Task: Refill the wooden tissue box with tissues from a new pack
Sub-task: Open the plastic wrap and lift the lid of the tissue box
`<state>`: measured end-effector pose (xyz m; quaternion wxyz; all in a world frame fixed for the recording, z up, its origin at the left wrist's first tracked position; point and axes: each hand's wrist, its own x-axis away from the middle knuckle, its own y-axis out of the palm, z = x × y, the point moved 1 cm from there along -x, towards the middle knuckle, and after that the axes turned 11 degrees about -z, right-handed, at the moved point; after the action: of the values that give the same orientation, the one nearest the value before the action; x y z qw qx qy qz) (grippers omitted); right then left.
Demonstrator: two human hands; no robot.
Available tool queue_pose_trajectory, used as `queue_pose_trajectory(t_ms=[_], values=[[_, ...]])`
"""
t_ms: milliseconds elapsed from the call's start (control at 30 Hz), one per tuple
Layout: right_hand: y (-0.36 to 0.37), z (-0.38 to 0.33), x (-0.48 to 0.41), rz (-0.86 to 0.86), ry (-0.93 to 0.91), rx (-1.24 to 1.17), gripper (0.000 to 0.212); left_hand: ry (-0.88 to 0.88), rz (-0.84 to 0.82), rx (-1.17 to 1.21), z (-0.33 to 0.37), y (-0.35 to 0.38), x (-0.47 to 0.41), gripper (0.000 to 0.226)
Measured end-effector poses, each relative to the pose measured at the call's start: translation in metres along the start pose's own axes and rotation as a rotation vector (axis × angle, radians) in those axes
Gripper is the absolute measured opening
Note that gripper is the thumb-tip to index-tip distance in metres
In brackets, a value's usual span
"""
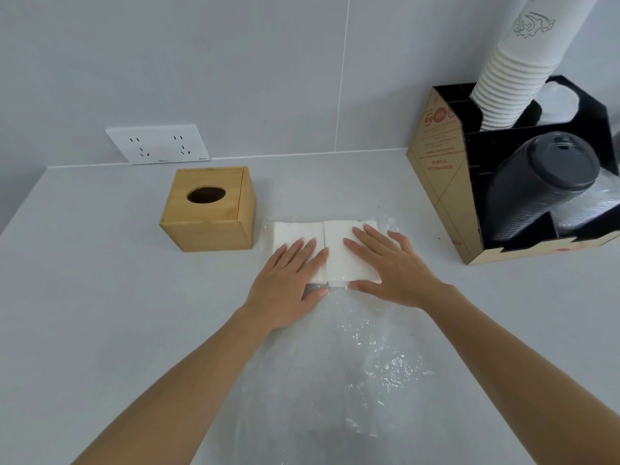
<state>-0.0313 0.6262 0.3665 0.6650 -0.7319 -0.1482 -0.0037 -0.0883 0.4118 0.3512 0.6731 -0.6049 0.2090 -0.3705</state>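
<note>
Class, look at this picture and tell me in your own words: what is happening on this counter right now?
A person is pressing both hands flat on a stack of white tissues, the left hand on its left half and the right hand on its right half. The tissues lie on clear plastic wrap spread over the counter. The wooden tissue box stands just to the left, lid closed, its oval opening showing nothing inside. No tissues have gone into it yet.

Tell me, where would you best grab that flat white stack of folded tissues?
Probably by its short left and right ends, one hand from each side: the flat white stack of folded tissues lies wide and soft, with a seam down its middle, so pinching one spot would likely let it sag.
</note>
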Motion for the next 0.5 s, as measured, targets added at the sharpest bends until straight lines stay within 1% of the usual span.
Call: queue_pose_trajectory(t_ms=[100,200,367,500], values=[[-0.002,0.0,0.001,-0.019,0.004,-0.014,0.077,0.013,0.016,0.025,0.0,-0.007,0.005,0.064],[-0.012,-0.002,0.0,0.003,-0.005,-0.035,0.077,0.025,0.069,0.061,-0.003,-0.02,0.015,0.061],[-0.047,-0.019,-0.017,0.133,-0.004,-0.085,0.078,0.034,0.199,0.147,-0.016,-0.057,0.036,0.051],[-0.073,-0.045,-0.037,0.195,-0.045,-0.162,0.077,-0.011,0.311,0.191,-0.042,-0.088,0.05,0.05]])
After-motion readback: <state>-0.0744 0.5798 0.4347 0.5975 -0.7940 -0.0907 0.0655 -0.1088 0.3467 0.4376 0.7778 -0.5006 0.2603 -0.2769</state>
